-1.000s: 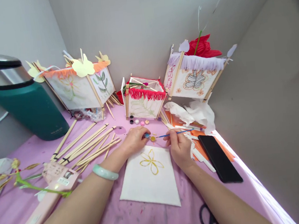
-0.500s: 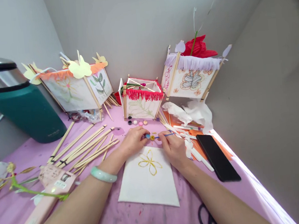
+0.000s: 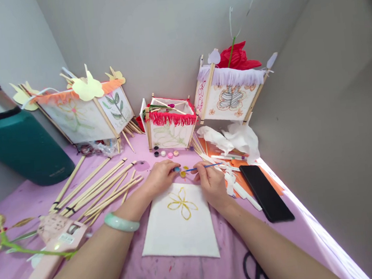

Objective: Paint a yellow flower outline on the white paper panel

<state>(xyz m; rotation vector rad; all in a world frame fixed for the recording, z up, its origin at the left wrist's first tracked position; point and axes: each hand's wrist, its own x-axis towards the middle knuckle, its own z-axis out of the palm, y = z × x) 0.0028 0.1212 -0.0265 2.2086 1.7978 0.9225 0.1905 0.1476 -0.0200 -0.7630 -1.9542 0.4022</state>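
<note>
My left hand point(image 3: 162, 177) pinches a small blue paint pot point(image 3: 177, 169) just beyond the white panel's far edge. Right beside that pot is a yellow paint pot point(image 3: 183, 174). In the closed fingers of my right hand point(image 3: 212, 181) is a thin blue paintbrush point(image 3: 213, 165), its tip pointing left at the yellow pot. Whether the tip touches the paint is too small to tell. Between my forearms lies the white panel point(image 3: 176, 241), with a yellow four-petal flower outline point(image 3: 183, 204) on its upper part.
Several small paint pots point(image 3: 170, 155) sit before a red-fringed lantern point(image 3: 172, 134). Wooden sticks point(image 3: 99, 191) and a teal bottle point(image 3: 25, 146) are at left. A black phone point(image 3: 266, 193), paper scraps point(image 3: 243, 140) and black scissors point(image 3: 251, 271) lie at right.
The view has turned slightly right, so the scene sits further left. The brush tip has shifted left over the yellow pot. Both hands keep their grips.
</note>
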